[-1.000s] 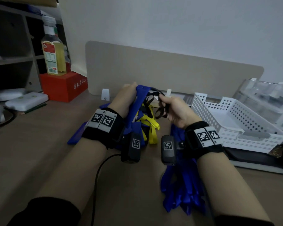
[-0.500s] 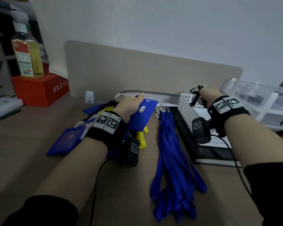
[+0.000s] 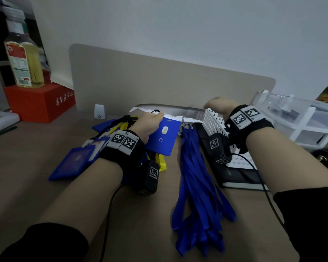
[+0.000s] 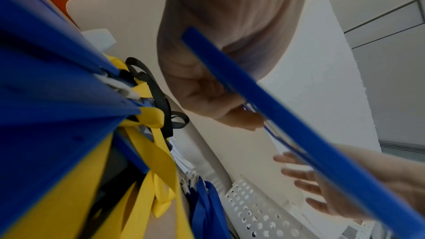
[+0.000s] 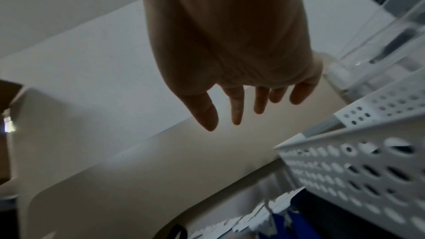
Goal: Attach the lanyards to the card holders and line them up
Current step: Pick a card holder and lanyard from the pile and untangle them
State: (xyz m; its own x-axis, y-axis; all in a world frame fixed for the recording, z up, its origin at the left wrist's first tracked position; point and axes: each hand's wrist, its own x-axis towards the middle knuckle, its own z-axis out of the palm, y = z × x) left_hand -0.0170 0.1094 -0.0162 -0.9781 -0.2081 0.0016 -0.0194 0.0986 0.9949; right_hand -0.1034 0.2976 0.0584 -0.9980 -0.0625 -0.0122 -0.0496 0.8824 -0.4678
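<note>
Card holder (image 3: 162, 138) stays pinched by the left hand (image 3: 150, 125); right hand (image 3: 219, 106), now spread, has released the black lanyard.

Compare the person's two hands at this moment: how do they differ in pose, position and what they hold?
1. The left hand grips a blue card holder; the right hand holds nothing.
2. The left hand's fingers curl round the holder's edge; the right hand's fingers hang straight and spread.
3. The left hand is above the pile of card holders; the right hand is over the white perforated basket.

Both wear black wristbands with printed markers.
</note>
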